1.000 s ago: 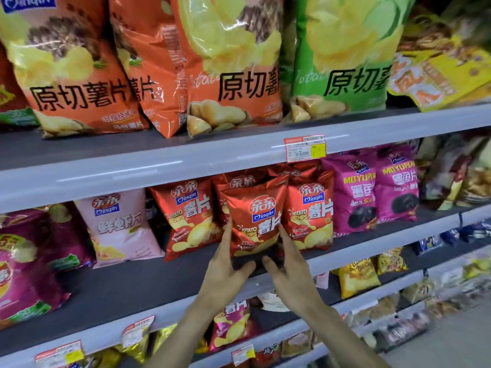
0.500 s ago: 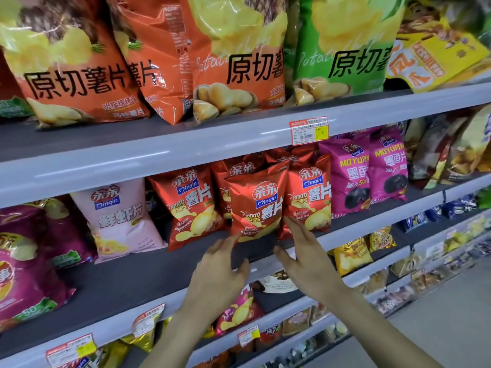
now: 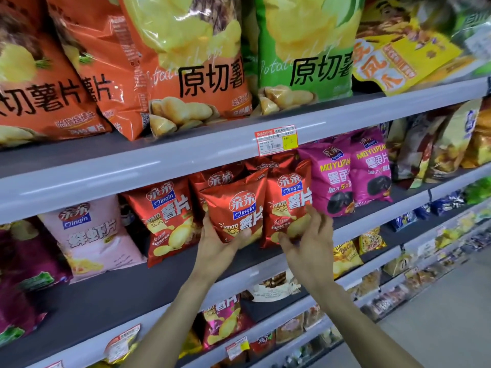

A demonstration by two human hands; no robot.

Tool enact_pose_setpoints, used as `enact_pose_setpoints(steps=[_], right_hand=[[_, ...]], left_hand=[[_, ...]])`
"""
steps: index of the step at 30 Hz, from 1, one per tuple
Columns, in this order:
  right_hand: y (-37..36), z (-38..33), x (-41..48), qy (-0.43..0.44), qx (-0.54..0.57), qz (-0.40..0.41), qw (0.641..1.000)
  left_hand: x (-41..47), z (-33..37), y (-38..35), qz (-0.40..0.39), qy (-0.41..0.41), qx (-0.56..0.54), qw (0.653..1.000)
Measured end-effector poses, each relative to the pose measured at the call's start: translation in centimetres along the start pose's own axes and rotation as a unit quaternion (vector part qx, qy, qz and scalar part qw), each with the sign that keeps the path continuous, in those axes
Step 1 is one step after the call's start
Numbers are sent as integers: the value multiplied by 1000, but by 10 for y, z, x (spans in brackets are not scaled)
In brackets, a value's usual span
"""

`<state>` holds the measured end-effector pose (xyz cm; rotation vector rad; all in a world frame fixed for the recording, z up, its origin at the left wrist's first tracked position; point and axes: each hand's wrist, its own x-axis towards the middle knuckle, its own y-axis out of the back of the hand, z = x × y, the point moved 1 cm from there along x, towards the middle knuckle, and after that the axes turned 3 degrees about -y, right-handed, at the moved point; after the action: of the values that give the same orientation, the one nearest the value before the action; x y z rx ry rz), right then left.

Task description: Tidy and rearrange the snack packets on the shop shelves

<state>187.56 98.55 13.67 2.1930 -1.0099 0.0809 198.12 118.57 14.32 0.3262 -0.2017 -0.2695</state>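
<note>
Shelf edge [image 3: 358, 231] just below, left hand [image 3: 215, 243] grips front red packet [image 3: 236, 208], right hand [image 3: 310, 243] pinches neighbouring packet [image 3: 288, 205].

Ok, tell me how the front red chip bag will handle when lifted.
Likely light for its size: the front red chip bag looks puffed with air. Its glossy foil may be slippery in the left hand gripping its bottom. The contents are probably fragile: the bag pictures potato chips, so a hard squeeze could crush them.

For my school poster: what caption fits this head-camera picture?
Left hand grips a shiny red foil chip packet; right hand pinches the matching red packet beside it.
</note>
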Motion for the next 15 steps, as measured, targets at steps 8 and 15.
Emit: enact_pose_setpoints(steps=[8, 15], right_hand=[[-21, 28, 49, -89, 141, -91, 982], [-15, 32, 60, -68, 228, -99, 966]], left_hand=[[2, 8, 14, 21, 10, -24, 999], [-3, 9, 31, -7, 30, -25, 999]])
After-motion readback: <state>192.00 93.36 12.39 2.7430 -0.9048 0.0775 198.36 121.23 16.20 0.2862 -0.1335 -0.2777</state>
